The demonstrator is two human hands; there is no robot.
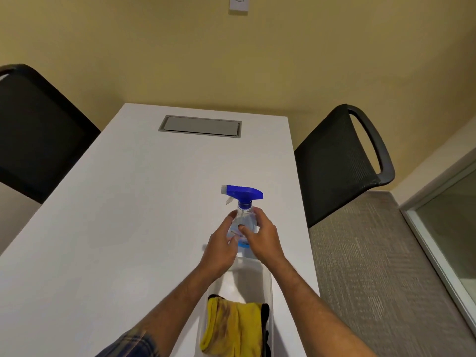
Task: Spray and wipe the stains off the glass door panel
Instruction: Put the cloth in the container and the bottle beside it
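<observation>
I begin at the fingertips: the right hand (260,237) curls its fingers around the right side of the spray bottle (243,220), with the thumb laid across the clear body just below the neck, so I read this as a closing wrap grip on the bottle. The left hand (221,247) meets the bottle from the left, its fingers lightly bent and touching the lower body; whether it bears any weight or only steadies the bottle I cannot tell. Neither hand has a finger on the trigger, which hangs free below the blue spray head, and the nozzle points left. The bottle stands upright at the far end of a clear plastic bin (268,284); its base is hidden behind the hands, so I cannot tell if it is inside the bin, just beyond it, or already lifted. At the near end of the bin lies a yellow cloth (231,328), crumpled and marked with dark smears, untouched by either hand, with something black tucked beside it. The bin rests on a white table (116,202) between two black chairs. A framed glass panel (453,222) shows at the right edge of the scene, well apart from the hands. I judge the task to be at its opening stage: the sprayer is only now being collected, no spray has been applied, and no wiping has begun. Remaining, in my estimate: carry bottle and cloth to the glass, spray, wipe.
</observation>
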